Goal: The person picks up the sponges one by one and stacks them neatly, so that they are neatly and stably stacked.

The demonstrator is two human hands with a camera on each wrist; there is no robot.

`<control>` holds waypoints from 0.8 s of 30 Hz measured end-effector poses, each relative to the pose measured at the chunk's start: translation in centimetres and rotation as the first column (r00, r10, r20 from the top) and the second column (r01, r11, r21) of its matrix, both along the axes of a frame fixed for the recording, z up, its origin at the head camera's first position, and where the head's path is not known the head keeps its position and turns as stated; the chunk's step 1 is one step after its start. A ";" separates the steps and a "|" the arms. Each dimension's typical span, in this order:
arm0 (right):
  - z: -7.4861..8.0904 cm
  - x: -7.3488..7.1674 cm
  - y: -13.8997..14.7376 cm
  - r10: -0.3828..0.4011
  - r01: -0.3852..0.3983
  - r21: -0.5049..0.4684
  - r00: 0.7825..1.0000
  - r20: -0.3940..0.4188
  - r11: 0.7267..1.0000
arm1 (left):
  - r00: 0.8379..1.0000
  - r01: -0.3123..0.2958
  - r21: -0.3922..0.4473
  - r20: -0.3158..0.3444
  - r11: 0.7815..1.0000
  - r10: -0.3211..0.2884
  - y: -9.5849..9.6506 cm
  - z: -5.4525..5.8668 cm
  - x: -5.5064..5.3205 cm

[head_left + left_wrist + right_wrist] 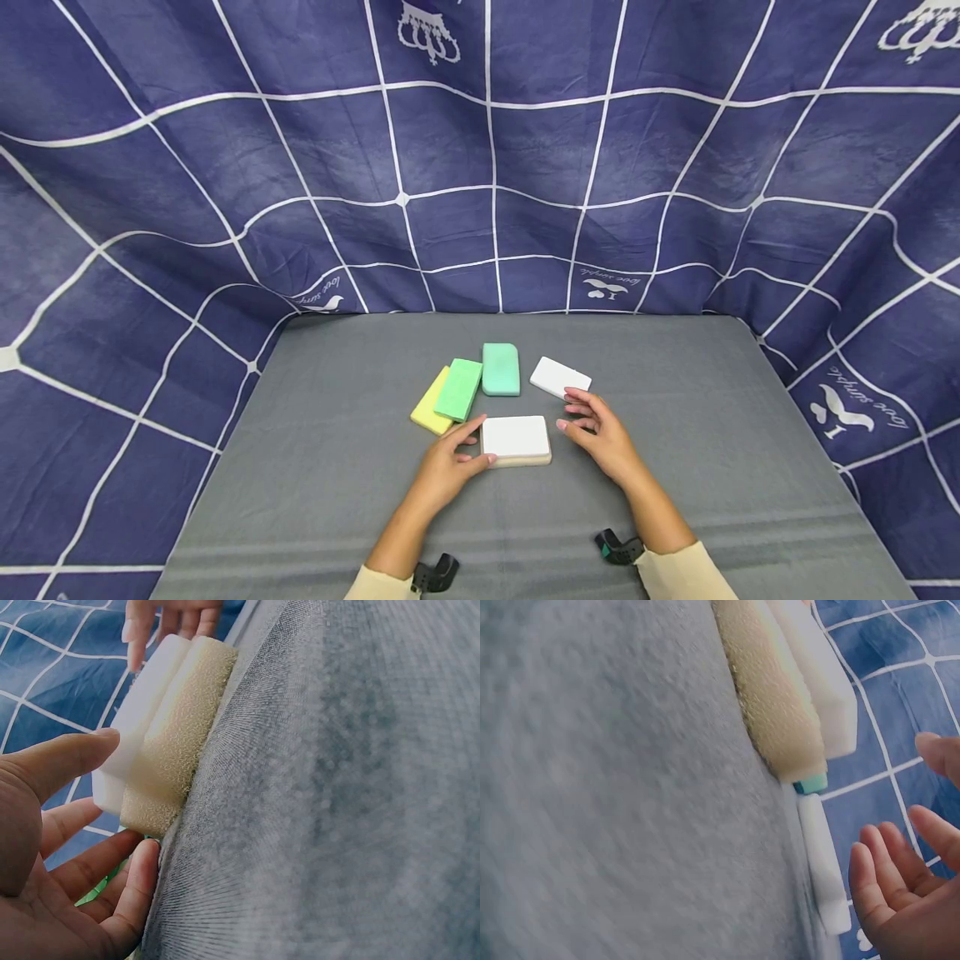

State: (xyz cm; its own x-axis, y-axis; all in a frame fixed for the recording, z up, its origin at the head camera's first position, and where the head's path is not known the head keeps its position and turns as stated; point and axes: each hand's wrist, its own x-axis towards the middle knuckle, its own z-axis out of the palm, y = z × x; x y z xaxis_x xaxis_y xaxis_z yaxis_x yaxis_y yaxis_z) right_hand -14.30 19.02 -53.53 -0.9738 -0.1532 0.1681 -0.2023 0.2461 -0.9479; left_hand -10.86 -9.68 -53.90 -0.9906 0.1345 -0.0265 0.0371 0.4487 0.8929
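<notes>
A white sponge block [514,436] lies flat on a thicker beige porous sponge [169,742], stacked on the grey cloth. My left hand [444,468] is at the stack's left end, thumb on the near side and index finger at the far corner, pinching the white block across its short side. Its lower fingers lie beside the beige sponge. To the right of the stack, my right hand [602,433] hovers with fingers loosely bent and nothing between them. Its fingertips overlap the corner of a second white block [558,377] in the head view.
Behind the stack lies a teal sponge [501,369] with one rounded corner. Left of it, a green sponge [458,390] partly covers a yellow one [431,408]. Blue curtain cloth [540,150] with white lines encloses the grey-covered table [315,500] at the back and sides.
</notes>
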 end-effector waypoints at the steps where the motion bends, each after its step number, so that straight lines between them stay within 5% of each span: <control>1: 0.1 -0.1 0.1 -0.010 0.010 0.001 1.000 -0.002 1.000 | 1.000 -0.001 -0.001 0.001 1.000 0.001 0.0 0.0 0.0; 14: 0.7 -1.3 1.6 -0.079 0.080 0.047 0.997 -0.024 0.996 | 1.000 -0.004 0.008 0.017 1.000 0.004 0.0 0.2 0.1; 24: 0.8 -2.4 2.5 -0.110 0.106 0.097 0.993 0.040 0.990 | 1.000 0.001 0.014 0.015 1.000 -0.001 -0.1 0.1 0.0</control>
